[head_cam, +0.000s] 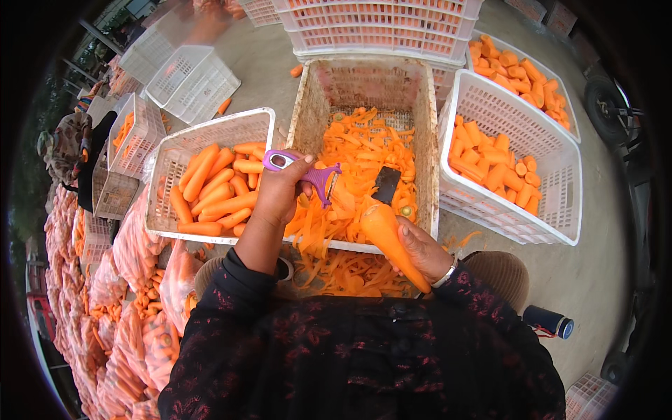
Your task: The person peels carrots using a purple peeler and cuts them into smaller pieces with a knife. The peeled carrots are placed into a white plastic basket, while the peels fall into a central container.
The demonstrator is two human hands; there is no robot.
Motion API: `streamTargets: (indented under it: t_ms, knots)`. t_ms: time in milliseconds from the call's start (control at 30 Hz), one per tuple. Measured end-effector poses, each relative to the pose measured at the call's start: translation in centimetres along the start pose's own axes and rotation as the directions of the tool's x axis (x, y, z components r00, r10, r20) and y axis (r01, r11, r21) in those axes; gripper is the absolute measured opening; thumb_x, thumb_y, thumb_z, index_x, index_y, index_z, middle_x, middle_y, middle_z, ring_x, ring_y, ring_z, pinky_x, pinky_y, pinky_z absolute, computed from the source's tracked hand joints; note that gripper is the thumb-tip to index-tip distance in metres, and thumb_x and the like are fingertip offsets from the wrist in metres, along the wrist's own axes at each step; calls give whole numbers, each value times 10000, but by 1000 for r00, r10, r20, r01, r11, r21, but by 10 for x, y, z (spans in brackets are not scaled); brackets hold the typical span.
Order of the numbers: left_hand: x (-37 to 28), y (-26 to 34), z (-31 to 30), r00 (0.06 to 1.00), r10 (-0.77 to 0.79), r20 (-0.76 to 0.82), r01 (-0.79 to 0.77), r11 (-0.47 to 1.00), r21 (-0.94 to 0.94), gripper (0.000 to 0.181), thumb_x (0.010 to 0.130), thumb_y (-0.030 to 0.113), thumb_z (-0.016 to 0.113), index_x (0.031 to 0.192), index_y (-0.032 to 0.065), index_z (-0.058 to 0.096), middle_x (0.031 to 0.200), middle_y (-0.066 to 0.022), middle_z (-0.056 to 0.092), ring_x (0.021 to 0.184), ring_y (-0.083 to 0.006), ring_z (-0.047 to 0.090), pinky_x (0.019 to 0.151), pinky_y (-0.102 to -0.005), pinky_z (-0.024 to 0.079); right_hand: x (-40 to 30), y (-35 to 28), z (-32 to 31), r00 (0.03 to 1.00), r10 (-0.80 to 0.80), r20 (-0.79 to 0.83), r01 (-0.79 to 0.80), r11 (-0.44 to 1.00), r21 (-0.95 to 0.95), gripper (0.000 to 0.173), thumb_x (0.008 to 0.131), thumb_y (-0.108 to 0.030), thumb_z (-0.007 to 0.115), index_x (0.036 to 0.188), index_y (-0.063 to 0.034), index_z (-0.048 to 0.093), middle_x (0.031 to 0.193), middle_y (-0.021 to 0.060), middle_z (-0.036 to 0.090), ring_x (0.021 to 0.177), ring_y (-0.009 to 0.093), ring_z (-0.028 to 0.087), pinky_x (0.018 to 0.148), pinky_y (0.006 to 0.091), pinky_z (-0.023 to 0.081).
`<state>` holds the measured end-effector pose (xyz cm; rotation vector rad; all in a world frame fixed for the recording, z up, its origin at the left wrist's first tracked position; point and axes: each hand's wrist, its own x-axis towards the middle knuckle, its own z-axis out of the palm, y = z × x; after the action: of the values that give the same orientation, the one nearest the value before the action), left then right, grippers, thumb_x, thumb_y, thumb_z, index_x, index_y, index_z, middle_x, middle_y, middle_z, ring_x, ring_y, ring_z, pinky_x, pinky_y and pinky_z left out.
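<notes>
My left hand [283,186] grips a purple Y-shaped vegetable peeler [314,175], its blade turned toward the crate in the middle. In my right hand [420,247] a large carrot [392,242] lies tilted, thick end up and away from me, thin end near my wrist. Peeler and carrot are apart. Both are held over the near rim of a dirty white plastic crate [428,157], which contains a heap of carrot peelings [362,147]. A dark flat piece [387,185], perhaps a blade, rests against the peelings beyond the carrot.
Whole carrots [218,194] fill a crate at left. Cut carrot pieces [493,160] lie in a crate at right. Stacked crates [375,31] stand ahead. Bagged carrots [121,346] pile up at left, near another person [68,144]. A dark blue flask [547,321] lies at right.
</notes>
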<state>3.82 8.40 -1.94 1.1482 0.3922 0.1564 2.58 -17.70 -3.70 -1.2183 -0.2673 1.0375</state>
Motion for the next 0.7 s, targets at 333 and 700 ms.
streamTargets:
  t_ms: [333, 700]
  knots:
    - [-35, 7, 29, 985, 22, 172, -21, 1000, -8, 100, 783, 85, 606, 808, 23, 531, 638, -70, 543, 410, -118, 483, 353, -218, 379, 5, 3, -3, 949, -307, -71, 201, 764, -613, 638, 687, -271, 740, 1179, -15, 425, 984, 110, 567, 917, 185, 564, 779, 295, 448]
    - [-48, 16, 35, 910, 75, 407, 19, 975, -223, 110, 792, 85, 597, 806, 0, 529, 664, -88, 555, 388, -129, 474, 349, -223, 378, 8, 8, -2, 992, 119, -36, -94, 908, 409, 518, 890, -525, 331, 979, -41, 493, 694, 91, 537, 569, 170, 538, 530, 289, 468]
